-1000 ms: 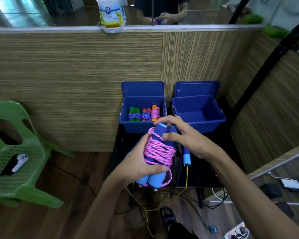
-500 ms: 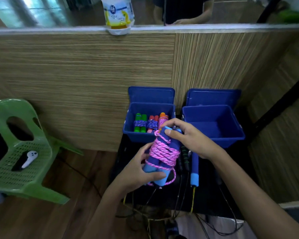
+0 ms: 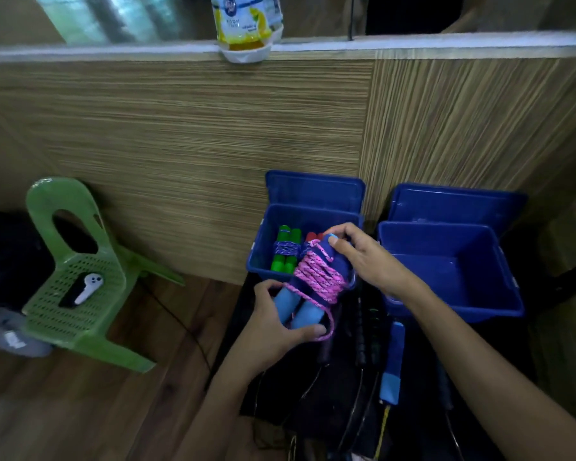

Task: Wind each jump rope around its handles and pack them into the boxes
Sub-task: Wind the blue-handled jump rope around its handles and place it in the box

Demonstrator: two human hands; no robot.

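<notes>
Left hand (image 3: 273, 327) curls around the light-blue lower ends of the wound jump rope (image 3: 316, 281), thumb across the front. Right hand (image 3: 369, 257) grips its top end, fingers bent over the handle tips. Pink cord wraps the handles' middle; a loose loop hangs by the left thumb. The bundle sits over the near rim of the left box (image 3: 256, 261), just beyond both hands. Bundles inside are partly hidden. Right box (image 3: 446, 271) lies past the right wrist. Dark table (image 3: 346, 404) clutter below is hard to make out.

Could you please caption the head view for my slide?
Both hands hold a pink-wound jump rope over the left blue box.
</notes>
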